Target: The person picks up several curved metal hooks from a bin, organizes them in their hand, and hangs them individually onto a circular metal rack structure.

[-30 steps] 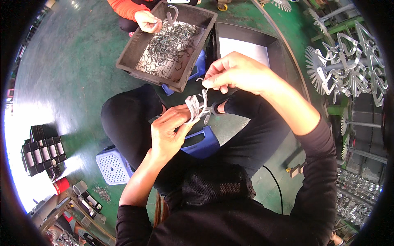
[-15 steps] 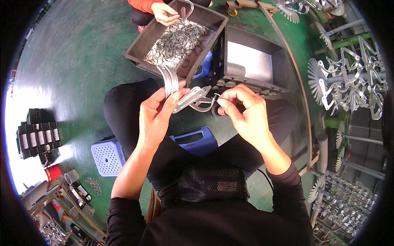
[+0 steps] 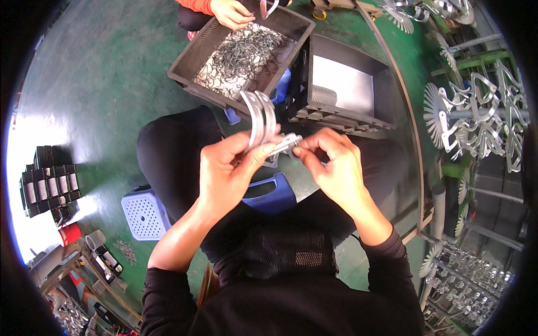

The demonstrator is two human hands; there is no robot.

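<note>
My left hand (image 3: 224,171) is closed around several curved, silvery metal brackets (image 3: 259,115), whose bent ends rise above the fingers. The flat end (image 3: 288,141) of the bracket pieces points right, toward my right hand (image 3: 338,171). Thumb and forefinger of that hand are pinched together at this end, touching it. What lies between these fingertips is too small and too covered to make out. Both hands are above my lap, just in front of a grey bin (image 3: 180,80) that holds a heap of small dark wire hooks (image 3: 246,53).
A black crate (image 3: 386,95) with a stack of metal plates (image 3: 324,95) stands right of the bin. A co-worker's hand (image 3: 232,13) reaches over the bin's far edge. Blue stools (image 3: 145,213) sit low down. Racks of hanging metal parts (image 3: 476,112) line the right side.
The brackets have swung rightward and more upright with my left hand. Their flat end now meets my right fingertips; the small hook seen there earlier is hidden. The co-worker's hand has shifted slightly.
</note>
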